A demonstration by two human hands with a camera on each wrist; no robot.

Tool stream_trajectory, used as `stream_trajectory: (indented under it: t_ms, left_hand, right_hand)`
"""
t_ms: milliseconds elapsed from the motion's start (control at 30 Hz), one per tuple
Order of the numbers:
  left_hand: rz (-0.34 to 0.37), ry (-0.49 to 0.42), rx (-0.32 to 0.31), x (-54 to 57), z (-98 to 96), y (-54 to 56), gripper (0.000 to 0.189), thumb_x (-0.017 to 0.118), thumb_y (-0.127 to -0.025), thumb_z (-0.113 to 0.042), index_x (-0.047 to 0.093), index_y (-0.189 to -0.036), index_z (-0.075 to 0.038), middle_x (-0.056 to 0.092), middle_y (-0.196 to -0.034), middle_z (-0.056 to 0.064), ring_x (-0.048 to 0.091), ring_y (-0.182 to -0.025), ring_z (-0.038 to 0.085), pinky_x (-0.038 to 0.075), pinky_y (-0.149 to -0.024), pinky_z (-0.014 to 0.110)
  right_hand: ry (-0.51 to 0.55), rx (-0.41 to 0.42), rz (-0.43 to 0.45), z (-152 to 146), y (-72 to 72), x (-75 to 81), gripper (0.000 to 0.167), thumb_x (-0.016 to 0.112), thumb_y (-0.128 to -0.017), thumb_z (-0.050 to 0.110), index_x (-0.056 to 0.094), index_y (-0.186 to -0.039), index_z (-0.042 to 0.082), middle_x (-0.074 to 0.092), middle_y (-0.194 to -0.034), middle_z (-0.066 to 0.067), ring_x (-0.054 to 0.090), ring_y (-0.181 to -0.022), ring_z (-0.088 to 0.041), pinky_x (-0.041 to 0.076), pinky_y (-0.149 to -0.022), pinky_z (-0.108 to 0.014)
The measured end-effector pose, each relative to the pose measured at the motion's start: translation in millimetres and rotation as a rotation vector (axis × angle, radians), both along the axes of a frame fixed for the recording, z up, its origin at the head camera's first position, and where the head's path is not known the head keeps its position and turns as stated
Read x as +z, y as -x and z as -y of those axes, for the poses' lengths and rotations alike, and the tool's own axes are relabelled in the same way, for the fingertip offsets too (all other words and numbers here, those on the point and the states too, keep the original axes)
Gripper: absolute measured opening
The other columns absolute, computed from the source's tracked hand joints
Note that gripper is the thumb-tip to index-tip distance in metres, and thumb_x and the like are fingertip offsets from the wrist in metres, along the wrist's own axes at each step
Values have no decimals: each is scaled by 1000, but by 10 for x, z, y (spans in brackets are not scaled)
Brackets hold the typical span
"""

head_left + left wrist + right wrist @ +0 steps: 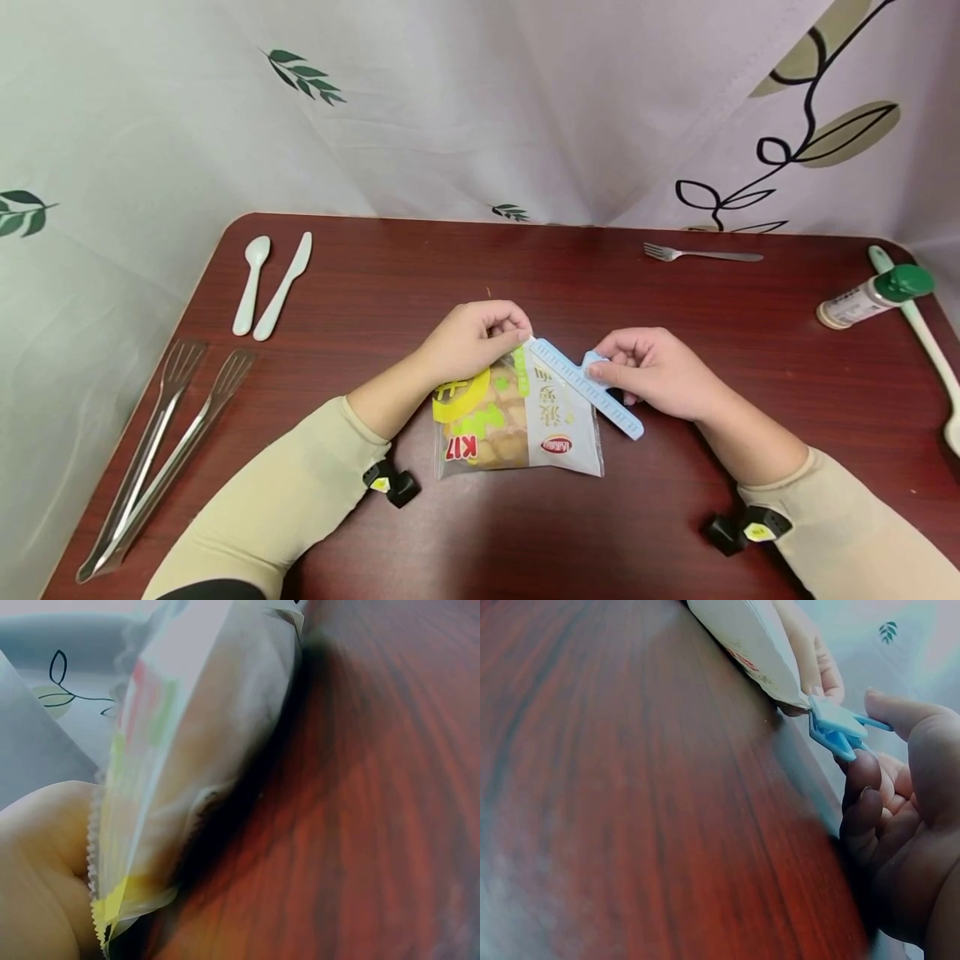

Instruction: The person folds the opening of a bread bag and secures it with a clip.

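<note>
A clear and white printed snack bag [501, 417] of pale yellow pieces is held by its top edge between the thumb and fingers of my left hand [480, 337]. My right hand [660, 371] pinches the handle of a long light-blue bag clip [585, 387], which slants across the bag's upper right corner. In the right wrist view the clip [838, 724] shows side-on, its end at the bag's edge [754, 652], thumb above and fingers below. The left wrist view has the bag [217, 720] standing tilted beside the left hand [41, 870].
On the left lie a white spoon [251, 283], a white knife [285, 287] and metal tongs [168, 450]. A small fork [701, 254] lies at the back. A green-capped shaker bottle [862, 302] rests by a long pale-handled utensil [930, 342] at the right edge.
</note>
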State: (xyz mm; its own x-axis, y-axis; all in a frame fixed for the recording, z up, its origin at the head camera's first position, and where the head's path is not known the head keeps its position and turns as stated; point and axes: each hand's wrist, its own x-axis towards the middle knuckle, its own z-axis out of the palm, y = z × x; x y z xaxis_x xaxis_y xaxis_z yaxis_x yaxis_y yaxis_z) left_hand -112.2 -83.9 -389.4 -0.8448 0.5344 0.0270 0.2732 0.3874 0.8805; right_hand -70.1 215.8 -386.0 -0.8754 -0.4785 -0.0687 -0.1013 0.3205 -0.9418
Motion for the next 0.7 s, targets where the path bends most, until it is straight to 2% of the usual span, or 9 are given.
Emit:
stream_trajectory:
  t_ms: [433, 700]
  left_hand:
    - [0, -27, 12, -18, -19, -32, 8, 72, -102, -15, 79, -98, -18, 69, -81, -6, 62, -71, 14, 50, -66, 29]
    - [-13, -53, 19, -24, -21, -29, 8, 74, -100, -13, 82, -99, -16, 72, -84, -7, 64, -76, 14, 53, -70, 29]
  right_hand:
    - [6, -20, 3, 34, -20, -7, 4, 76, -98, 6, 79, -99, 4, 69, -69, -9, 56, -50, -13, 48, -46, -27]
    - [8, -25, -8, 37, -22, -7, 4, 76, -98, 5, 79, -99, 4, 68, -67, -8, 54, -49, -12, 47, -45, -27]
